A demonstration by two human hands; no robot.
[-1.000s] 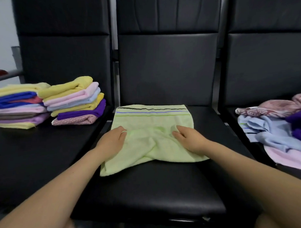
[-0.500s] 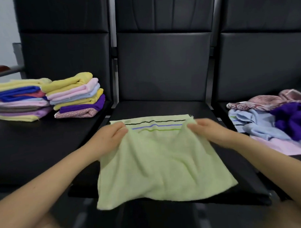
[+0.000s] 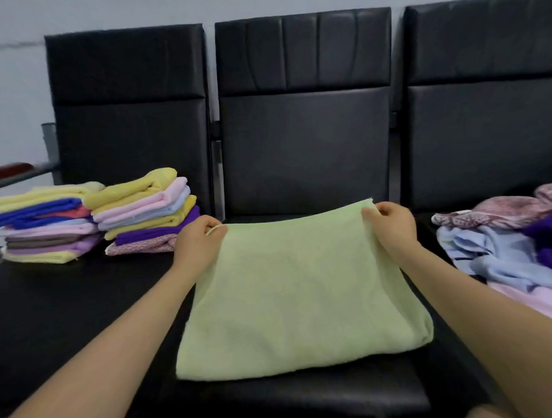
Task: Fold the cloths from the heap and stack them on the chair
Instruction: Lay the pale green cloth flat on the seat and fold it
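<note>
Cloth held by two corners over the middle chair

Cloths already folded sit in two stacks on the left chair: the outer stack topped with pale yellow, and just beside it the inner stack, topped with yellow over pink, light blue and purple layers. Next comes the left hand, fingers curled and pinching the far left corner of the light green cloth. That cloth slopes from the raised far edge down to its near fold, which rests on the seat of the middle chair. The right hand pinches the far right corner in the same way, thumb on the near side. Both forearms reach in from the bottom edge. On the right chair lies the unfolded heap, a tangle of patterned pink, light blue, purple and pale pink cloths.
</note>
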